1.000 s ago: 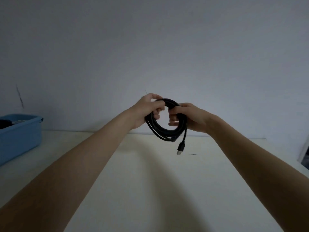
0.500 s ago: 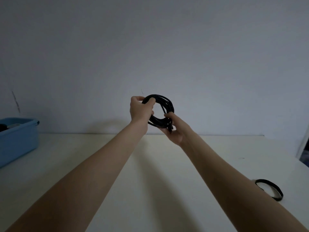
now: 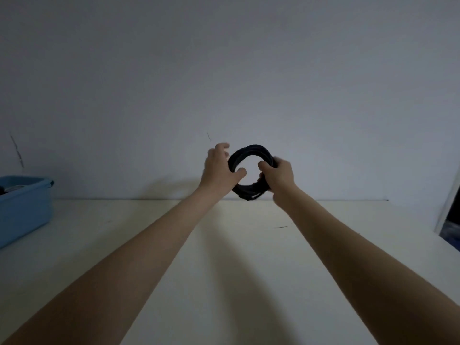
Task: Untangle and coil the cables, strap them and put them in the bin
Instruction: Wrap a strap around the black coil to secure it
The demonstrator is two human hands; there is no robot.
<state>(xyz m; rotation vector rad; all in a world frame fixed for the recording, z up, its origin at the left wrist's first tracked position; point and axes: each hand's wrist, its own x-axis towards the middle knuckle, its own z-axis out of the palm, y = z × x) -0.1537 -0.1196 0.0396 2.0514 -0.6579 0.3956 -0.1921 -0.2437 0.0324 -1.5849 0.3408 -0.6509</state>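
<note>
Holding the black cable coil up between them, both hands work the strapping step — the left hand curls around its left side, the right hand grips the right and lower part. Next likely: cinching the strap, then carrying the smooth, round bundle to the blue plastic bin far left.
</note>
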